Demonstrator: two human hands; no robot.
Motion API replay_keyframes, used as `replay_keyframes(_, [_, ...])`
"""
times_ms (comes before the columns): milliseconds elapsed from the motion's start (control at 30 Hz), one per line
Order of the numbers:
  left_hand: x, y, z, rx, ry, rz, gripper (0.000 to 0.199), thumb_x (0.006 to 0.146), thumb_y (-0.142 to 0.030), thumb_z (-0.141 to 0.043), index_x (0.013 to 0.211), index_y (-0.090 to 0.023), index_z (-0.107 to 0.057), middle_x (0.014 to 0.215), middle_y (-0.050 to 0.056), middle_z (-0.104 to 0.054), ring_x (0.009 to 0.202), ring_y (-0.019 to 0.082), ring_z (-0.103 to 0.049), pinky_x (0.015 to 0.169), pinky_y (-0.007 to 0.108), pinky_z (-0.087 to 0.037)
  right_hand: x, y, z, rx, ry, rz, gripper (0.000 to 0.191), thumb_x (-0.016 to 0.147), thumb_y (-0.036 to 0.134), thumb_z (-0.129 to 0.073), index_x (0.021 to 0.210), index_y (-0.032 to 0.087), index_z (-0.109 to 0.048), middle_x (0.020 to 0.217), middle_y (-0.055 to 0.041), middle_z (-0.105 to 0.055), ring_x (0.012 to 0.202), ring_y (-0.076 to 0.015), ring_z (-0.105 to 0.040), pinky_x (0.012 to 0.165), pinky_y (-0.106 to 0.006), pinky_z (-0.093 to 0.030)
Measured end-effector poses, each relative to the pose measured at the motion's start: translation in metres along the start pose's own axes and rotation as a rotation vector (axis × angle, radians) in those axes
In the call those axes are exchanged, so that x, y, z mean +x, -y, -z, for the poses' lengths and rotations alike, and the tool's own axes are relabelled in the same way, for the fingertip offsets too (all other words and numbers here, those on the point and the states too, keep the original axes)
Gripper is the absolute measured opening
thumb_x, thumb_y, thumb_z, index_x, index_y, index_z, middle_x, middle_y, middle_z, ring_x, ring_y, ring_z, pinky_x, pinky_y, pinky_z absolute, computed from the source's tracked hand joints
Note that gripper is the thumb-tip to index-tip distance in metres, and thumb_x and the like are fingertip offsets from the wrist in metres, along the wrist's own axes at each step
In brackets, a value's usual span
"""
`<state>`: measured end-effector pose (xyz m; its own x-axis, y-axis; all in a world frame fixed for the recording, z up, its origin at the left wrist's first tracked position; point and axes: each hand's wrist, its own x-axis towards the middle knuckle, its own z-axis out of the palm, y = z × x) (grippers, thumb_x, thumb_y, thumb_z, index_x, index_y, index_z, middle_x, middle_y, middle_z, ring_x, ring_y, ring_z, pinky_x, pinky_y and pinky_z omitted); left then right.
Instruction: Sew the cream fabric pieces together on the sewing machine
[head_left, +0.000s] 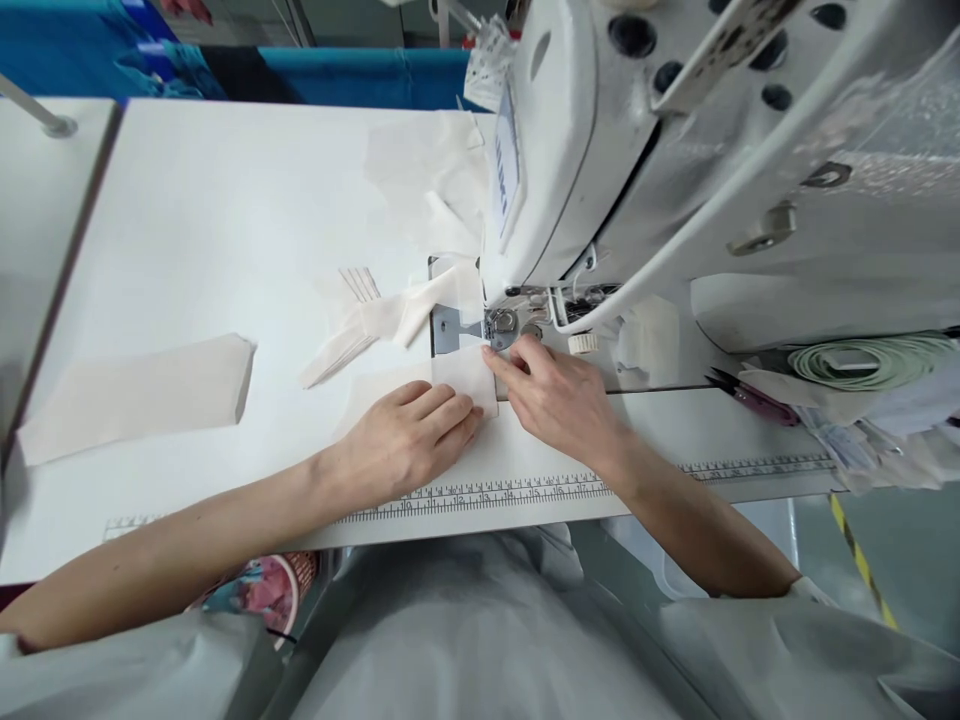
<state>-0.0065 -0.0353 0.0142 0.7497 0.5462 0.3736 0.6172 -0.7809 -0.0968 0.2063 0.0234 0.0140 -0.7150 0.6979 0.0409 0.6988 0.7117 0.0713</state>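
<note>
A small cream fabric piece (461, 375) lies at the front of the sewing machine's needle plate (448, 332), its far edge by the presser foot (491, 325). My left hand (416, 430) rests on the near part of this piece, its fingers bent and closed on the fabric; the thumb is hidden. From the right, my right hand (559, 395) reaches in. Its index fingertip presses the fabric's right edge just before the foot, while the other fingers are curled. Behind the plate, a bunched cream fabric strip (382, 318) trails off to the left.
The white sewing machine head (551, 150) overhangs the right side. A flat cream panel (142, 395) lies on the left of the table. At right are thread snips (757, 398) and a rolled green strip (862, 358). A printed ruler (480, 495) runs along the front edge.
</note>
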Motion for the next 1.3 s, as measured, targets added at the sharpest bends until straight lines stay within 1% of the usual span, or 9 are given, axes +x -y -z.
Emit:
replay_keyframes(100, [0.0,0.003,-0.002,-0.029,-0.046,0.054,0.012,0.096,-0.013,-0.055,0.105,-0.012,-0.062,0.102,0.008,-0.07,0.09,0.02,-0.065,0.073,0.033,-0.052,-0.001,-0.001,-0.001,-0.015,-0.021,0.013,0.049,0.094,0.01,-0.033,0.135,0.021,-0.058,0.094,-0.0055,-0.062,0.058,-0.0112,-0.043,0.051,-0.027,-0.03])
replay_keyframes(200, [-0.001,0.006,-0.004,-0.032,-0.047,0.07,0.016,0.095,-0.009,-0.054,0.108,-0.011,-0.062,0.113,0.012,-0.069,0.103,0.023,-0.064,0.079,0.036,-0.053,-0.001,-0.001,-0.002,-0.027,-0.037,0.01,0.05,0.094,0.009,-0.034,0.135,0.023,-0.059,0.092,-0.0047,-0.062,0.058,-0.011,-0.043,0.051,-0.027,-0.029])
replay_keyframes(467, [0.0,0.004,-0.012,-0.033,-0.031,0.059,0.02,0.093,-0.01,-0.057,0.112,-0.007,-0.063,0.113,0.013,-0.069,0.1,0.025,-0.064,0.077,0.036,-0.053,0.0,-0.001,0.0,-0.027,-0.015,-0.02,0.051,0.094,0.008,-0.033,0.135,0.025,-0.058,0.093,-0.0053,-0.062,0.062,-0.0119,-0.046,0.053,-0.027,-0.029])
replay_keyframes(600, [0.002,0.004,-0.011,-0.056,-0.02,0.073,0.019,0.094,-0.011,-0.055,0.111,-0.009,-0.063,0.114,0.013,-0.069,0.103,0.025,-0.064,0.079,0.036,-0.053,0.0,0.0,0.003,-0.019,0.039,-0.04,0.051,0.096,0.01,-0.031,0.138,0.025,-0.055,0.096,-0.0059,-0.062,0.063,-0.0124,-0.047,0.053,-0.028,-0.029])
replay_keyframes(733, [0.003,0.005,-0.01,-0.058,0.0,0.11,0.019,0.095,-0.012,-0.053,0.111,-0.01,-0.063,0.117,0.012,-0.069,0.105,0.025,-0.064,0.079,0.036,-0.053,0.0,0.0,0.003,0.006,0.046,-0.031,0.051,0.097,0.012,-0.03,0.14,0.024,-0.054,0.097,-0.0074,-0.062,0.065,-0.0132,-0.049,0.053,-0.029,-0.03])
replay_keyframes(967, [0.005,0.006,-0.008,-0.053,-0.041,0.096,0.021,0.097,-0.014,-0.051,0.115,-0.01,-0.062,0.116,0.012,-0.07,0.106,0.024,-0.065,0.08,0.035,-0.053,-0.001,0.0,0.0,0.01,0.027,-0.039,0.05,0.097,0.012,-0.031,0.141,0.024,-0.051,0.101,-0.0083,-0.062,0.068,-0.014,-0.052,0.054,-0.03,-0.032])
replay_keyframes(1100, [0.005,0.007,-0.007,-0.053,-0.067,0.074,0.022,0.098,-0.016,-0.051,0.117,-0.009,-0.06,0.115,0.013,-0.07,0.107,0.026,-0.065,0.081,0.037,-0.053,0.001,0.003,0.0,0.042,0.018,-0.02,0.049,0.097,0.013,-0.03,0.141,0.022,-0.049,0.104,-0.0092,-0.063,0.072,-0.0146,-0.054,0.055,-0.03,-0.033])
replay_keyframes(1200, [0.005,0.01,-0.007,-0.071,-0.091,0.055,0.023,0.097,-0.016,-0.052,0.118,-0.01,-0.058,0.118,0.014,-0.069,0.11,0.029,-0.065,0.082,0.04,-0.053,-0.003,-0.006,0.006,0.104,-0.03,-0.008,0.043,0.098,0.015,-0.032,0.133,0.021,-0.056,0.105,-0.0086,-0.064,0.074,-0.0144,-0.056,0.058,-0.028,-0.035])
replay_keyframes(1300, [0.004,0.012,-0.003,-0.098,-0.109,0.059,0.028,0.096,-0.015,-0.053,0.124,-0.011,-0.056,0.121,0.015,-0.068,0.112,0.03,-0.064,0.084,0.041,-0.053,-0.023,-0.038,0.019,0.247,-0.135,-0.074,0.03,0.1,0.021,-0.037,0.111,0.018,-0.065,0.095,-0.0066,-0.066,0.075,-0.014,-0.057,0.062,-0.026,-0.04])
